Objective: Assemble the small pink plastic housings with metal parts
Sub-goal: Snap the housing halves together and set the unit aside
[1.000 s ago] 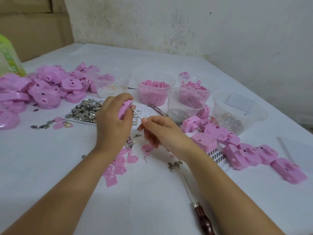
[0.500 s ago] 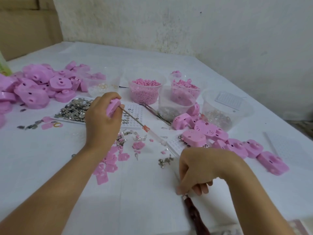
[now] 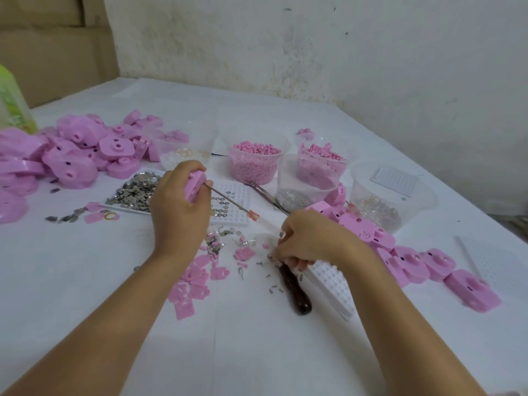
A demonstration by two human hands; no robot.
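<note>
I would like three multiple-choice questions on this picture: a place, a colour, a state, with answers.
1. Where does the dark-handled tool lie? A in a tub; B on the table at the right hand; C on the housing pile.
2. What colour are the small beads? A green; B pink; C white.
3. What does the left hand do? A grips a pink housing; B lies flat; C holds a tub.
Answers: 1 B, its handle juts out from under that hand; 2 B, they match the housings; 3 A, the hand curls round it.
</note>
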